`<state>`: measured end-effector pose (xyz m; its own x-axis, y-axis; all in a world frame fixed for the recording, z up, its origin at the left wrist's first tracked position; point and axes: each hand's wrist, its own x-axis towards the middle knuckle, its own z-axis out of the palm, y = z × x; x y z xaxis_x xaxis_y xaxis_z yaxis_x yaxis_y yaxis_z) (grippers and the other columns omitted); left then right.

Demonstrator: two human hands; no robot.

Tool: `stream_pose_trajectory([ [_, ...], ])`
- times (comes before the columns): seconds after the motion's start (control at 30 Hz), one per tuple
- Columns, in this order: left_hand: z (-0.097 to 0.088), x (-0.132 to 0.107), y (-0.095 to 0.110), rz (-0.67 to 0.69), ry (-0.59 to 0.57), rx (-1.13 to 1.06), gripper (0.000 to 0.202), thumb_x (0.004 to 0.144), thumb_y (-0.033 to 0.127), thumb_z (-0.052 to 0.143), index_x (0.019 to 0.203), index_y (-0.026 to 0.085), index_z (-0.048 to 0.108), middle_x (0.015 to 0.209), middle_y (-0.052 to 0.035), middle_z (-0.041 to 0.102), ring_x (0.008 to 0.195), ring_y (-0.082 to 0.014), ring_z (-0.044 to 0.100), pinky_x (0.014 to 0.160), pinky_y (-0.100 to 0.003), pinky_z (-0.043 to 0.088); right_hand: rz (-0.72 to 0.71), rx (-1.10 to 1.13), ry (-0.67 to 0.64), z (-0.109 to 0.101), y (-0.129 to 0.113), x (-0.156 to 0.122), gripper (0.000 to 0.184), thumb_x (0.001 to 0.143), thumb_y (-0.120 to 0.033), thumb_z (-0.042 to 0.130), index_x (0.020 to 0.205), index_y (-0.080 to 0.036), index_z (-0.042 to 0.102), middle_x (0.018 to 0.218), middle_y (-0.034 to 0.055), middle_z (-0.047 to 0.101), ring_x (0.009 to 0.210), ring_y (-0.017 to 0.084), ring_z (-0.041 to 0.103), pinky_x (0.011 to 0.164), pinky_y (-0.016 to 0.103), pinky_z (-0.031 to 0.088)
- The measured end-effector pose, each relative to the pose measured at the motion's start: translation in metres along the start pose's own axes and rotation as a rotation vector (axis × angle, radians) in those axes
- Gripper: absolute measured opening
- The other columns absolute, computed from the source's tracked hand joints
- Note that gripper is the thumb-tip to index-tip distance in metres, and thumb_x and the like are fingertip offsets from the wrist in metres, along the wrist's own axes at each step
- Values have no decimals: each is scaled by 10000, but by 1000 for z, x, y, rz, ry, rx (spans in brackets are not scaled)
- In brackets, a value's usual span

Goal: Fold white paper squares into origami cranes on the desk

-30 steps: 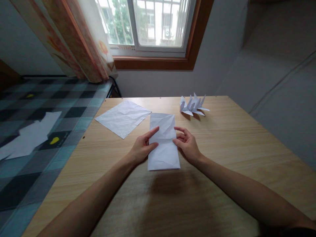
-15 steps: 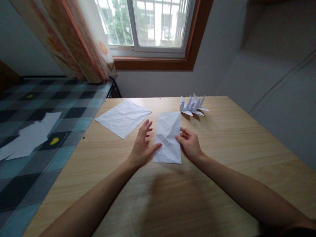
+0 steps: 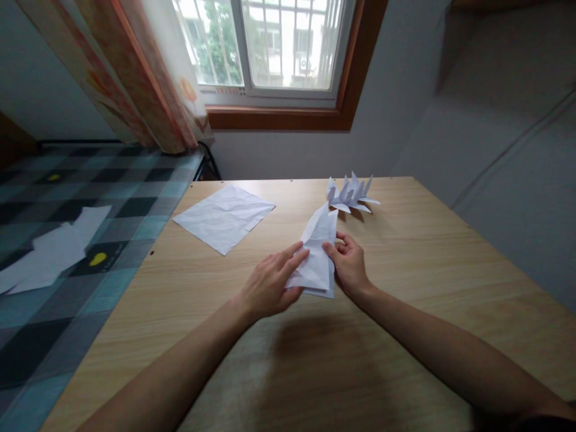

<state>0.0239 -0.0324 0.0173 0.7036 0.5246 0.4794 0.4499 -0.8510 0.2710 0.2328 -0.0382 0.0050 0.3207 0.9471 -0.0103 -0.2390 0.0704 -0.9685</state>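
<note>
A creased white sheet of paper stands partly folded up at the middle of the wooden table. My left hand grips its left side, fingers over the top and thumb beneath. My right hand pinches the paper's right edge with curled fingers. The paper's far tip points toward the window.
A flat crumpled white sheet lies at the table's back left. Several folded white paper pieces sit at the back centre. A bed with a checked blanket and loose white paper borders the table on the left. Walls and a window lie behind.
The sheet lay flat under both hands; my left hand lifted off, then came back and folded the left side up and over toward the right. The paper now stands narrower and raised.
</note>
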Motion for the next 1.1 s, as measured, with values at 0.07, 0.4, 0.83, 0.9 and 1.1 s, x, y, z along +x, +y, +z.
stream_pose_trajectory([
  [0.07,1,-1,-2,-47,98,-33,600,881,187,515,1459,197,353,1353,-160,581,1140,-260,637,943,-414,542,-29,-13,-15,-1,0,1,437,674,-449,768,977,-179,605,629,-26,670,520,139,592,509,248,472],
  [0.4,-6,3,-23,-400,611,198,882,786,115,620,1546,237,189,1511,-176,385,1360,-345,428,1089,-559,403,-118,-313,-151,-20,2,14,320,768,-393,674,979,-152,680,601,-42,582,510,114,481,487,223,374],
  [0.83,-10,4,-23,-214,-280,140,554,930,505,503,1395,205,534,1508,-122,478,1403,-331,423,1149,-542,319,-732,-1179,-239,-36,-8,23,635,825,-303,646,1419,-146,485,1412,182,478,1330,337,424,1123,502,358],
  [0.9,-11,4,-23,-215,-304,137,576,923,536,508,1393,204,535,1494,-122,495,1391,-328,439,1145,-539,324,-764,-1242,-452,-35,-6,20,506,883,-336,608,1352,-153,555,1458,175,472,1374,330,397,1144,508,331],
  [1.1,-8,2,-27,-273,-106,226,496,835,511,669,1233,217,651,1414,-136,573,1340,-367,477,1109,-576,340,-690,-1410,-602,-32,-12,13,486,950,-443,533,1342,-158,570,1412,174,551,1284,329,494,1076,503,376],
])
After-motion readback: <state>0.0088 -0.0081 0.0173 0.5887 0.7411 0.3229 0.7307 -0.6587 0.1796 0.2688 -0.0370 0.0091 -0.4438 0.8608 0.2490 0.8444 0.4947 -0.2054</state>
